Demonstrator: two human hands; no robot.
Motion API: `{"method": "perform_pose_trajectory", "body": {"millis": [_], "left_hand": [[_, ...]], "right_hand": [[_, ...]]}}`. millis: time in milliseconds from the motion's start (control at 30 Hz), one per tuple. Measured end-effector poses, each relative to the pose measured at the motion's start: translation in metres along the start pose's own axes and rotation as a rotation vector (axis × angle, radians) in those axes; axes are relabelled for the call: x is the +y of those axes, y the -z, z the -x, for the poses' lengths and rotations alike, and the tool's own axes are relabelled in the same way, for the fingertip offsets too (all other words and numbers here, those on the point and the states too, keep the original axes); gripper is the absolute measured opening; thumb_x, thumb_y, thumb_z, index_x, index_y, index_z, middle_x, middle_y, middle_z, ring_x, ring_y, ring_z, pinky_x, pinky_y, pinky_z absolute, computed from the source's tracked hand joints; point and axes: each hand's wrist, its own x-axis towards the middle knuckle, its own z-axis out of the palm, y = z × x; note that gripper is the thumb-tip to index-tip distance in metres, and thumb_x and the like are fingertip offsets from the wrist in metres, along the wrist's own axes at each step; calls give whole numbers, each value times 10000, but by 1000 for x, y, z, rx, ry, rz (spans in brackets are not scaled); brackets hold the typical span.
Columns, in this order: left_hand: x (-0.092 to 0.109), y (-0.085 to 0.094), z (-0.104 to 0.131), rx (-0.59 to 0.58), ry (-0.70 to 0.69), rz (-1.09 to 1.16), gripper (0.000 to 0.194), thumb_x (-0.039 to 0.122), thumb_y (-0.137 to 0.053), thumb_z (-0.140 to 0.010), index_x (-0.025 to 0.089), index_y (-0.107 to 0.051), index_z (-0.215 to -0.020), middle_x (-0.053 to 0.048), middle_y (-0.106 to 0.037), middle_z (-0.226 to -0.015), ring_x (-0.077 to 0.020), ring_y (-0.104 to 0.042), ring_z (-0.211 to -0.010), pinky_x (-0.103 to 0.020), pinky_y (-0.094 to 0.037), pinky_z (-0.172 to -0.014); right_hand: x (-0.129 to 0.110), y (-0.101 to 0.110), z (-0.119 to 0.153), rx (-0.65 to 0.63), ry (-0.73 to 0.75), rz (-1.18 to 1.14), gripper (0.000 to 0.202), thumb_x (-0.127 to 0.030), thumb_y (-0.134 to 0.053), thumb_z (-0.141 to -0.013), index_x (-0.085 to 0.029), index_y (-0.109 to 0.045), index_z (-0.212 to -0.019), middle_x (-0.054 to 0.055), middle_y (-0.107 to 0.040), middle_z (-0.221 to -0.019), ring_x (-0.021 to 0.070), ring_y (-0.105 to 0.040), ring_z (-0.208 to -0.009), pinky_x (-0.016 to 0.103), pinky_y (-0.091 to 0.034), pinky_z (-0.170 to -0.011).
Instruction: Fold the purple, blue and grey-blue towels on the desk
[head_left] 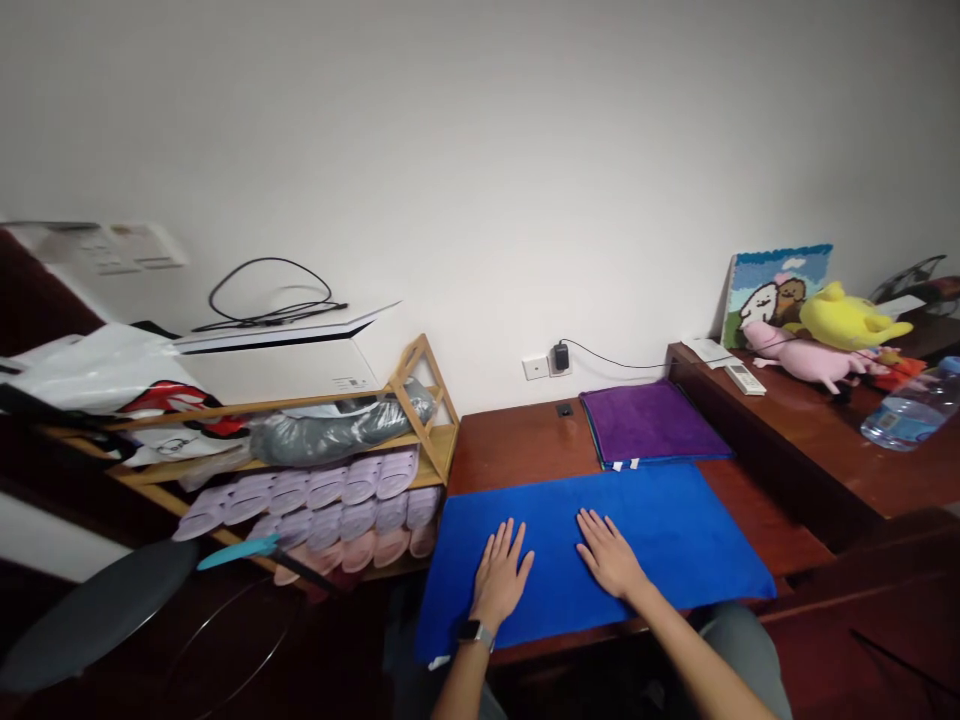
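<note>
A blue cloth [637, 520] lies spread over the front of the reddish-brown desk [510, 445], its left and front edges hanging past the desktop. My left hand [501, 575] rests palm down on the cloth's left part, fingers stretched out, a watch on the wrist. Flat on the middle of the cloth is my right hand [609, 553], fingers extended and holding nothing. Behind the cloth, a folded purple cloth [652, 420] sits on top of other folded cloth, with white tags at its front edge.
Left of the desk stands a wooden rack [439, 450] with slippers [326, 487] and a white box [285, 365]. A raised wooden surface [802, 430] at right bears plush toys [851, 318], a remote [745, 378] and a water bottle [911, 415]. A charger [561, 356] is plugged into the wall.
</note>
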Motion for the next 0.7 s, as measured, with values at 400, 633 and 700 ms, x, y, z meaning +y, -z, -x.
{"method": "perform_pose_trajectory", "body": {"millis": [400, 633, 700], "left_hand": [[-121, -18, 72, 218, 286, -155, 683, 514, -258, -1057, 126, -492, -1568, -176, -520, -1602, -358, -461, -1497, -580, -392, -1212], [-21, 1, -67, 134, -57, -13, 561, 443, -323, -1086, 271, -434, -1609, -72, -413, -1688, -262, -371, -1561, -489, -311, -1281], [-21, -4, -88, 28, -63, -9, 555, 472, -338, -1083, 304, -445, -1600, -67, -411, -1689, -264, -373, -1559, -499, -311, -1274]], "right_hand": [[204, 58, 77, -9, -537, 202, 730, -486, -250, -1000, -110, -444, -1594, 132, -395, -1668, 316, -328, -1570, 556, -256, -1290], [78, 41, -39, -53, -198, 26, 691, -538, -209, -1067, -179, -377, -1633, 84, -357, -1692, 262, -270, -1596, 508, -213, -1309], [70, 35, -56, -108, -172, 9, 673, -532, -215, -1069, -208, -356, -1642, 64, -347, -1699, 246, -265, -1597, 498, -209, -1308]]}}
